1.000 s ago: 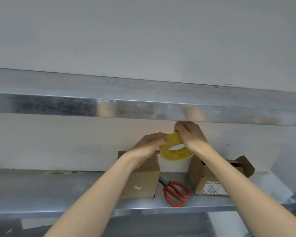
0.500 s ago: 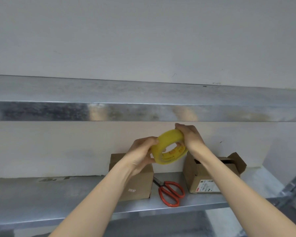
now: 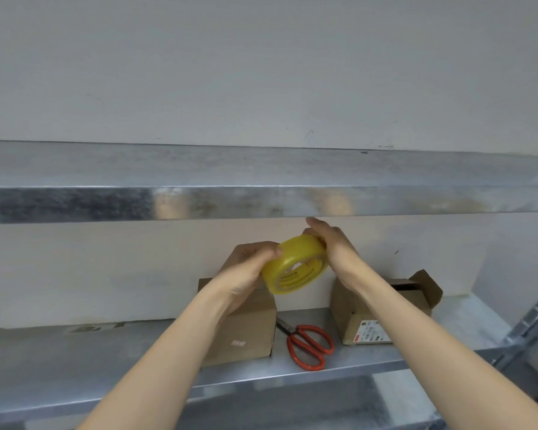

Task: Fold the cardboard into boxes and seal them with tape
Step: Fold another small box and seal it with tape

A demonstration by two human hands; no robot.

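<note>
Galvanised metal shelving fills the frame, with a lower shelf (image 3: 75, 361) running across the bottom. Mid-frame, above it, both hands hold a yellow tape roll (image 3: 295, 266): the left hand (image 3: 249, 268) clasps its left edge, the right hand (image 3: 333, 246) curls over its upper right. Below stand a closed cardboard box (image 3: 246, 330), red scissors (image 3: 309, 344) beside it, and an open-flapped box (image 3: 382, 308) at lower right.

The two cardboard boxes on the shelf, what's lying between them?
Red-handled scissors lie flat on the metal shelf between the closed box and the open-flapped box, in the head view.
</note>
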